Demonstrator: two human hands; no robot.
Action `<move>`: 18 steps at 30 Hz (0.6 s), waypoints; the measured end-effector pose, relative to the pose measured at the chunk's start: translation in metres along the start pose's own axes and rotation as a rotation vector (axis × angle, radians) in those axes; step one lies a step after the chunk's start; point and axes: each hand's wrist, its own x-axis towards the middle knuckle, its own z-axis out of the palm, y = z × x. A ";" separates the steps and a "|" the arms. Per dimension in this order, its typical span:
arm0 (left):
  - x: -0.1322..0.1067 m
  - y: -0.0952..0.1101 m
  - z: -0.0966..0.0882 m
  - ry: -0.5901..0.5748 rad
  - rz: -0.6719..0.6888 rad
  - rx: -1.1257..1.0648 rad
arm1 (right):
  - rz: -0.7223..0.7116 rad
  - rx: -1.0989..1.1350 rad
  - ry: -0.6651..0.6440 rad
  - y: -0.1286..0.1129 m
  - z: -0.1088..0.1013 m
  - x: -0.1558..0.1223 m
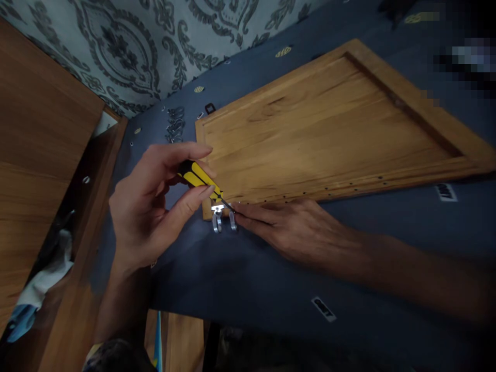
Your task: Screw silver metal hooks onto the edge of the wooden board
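My left hand (145, 206) is closed around the yellow and black handle of a screwdriver (200, 177). The screwdriver's thin shaft slants down to the right, its tip at a small shiny metal double hook (217, 219). This hook sits at the near left corner of a framed wooden panel (318, 124), its prongs hanging over the edge. My right hand (302, 227) lies along that edge, fingers together, fingertips pressed at the right end of the hook beside the screwdriver's tip. Whatever lies under those fingertips is hidden.
Several metal hooks (175, 124) lie in a pile on the dark blue cloth (251, 289) behind my left hand. A small dark loop (210, 108) stands at the panel's far left edge. Small holes dot the near edge. A wooden cabinet (42, 139) borders the left side.
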 end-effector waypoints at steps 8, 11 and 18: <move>-0.001 0.005 0.006 0.044 -0.030 0.039 | 0.020 0.001 -0.079 0.000 -0.001 0.001; 0.000 0.011 0.010 0.240 -0.092 0.089 | 0.008 0.007 -0.126 0.000 -0.002 0.000; 0.002 0.008 0.006 0.149 -0.052 0.078 | 0.006 -0.052 -0.064 -0.001 0.000 -0.001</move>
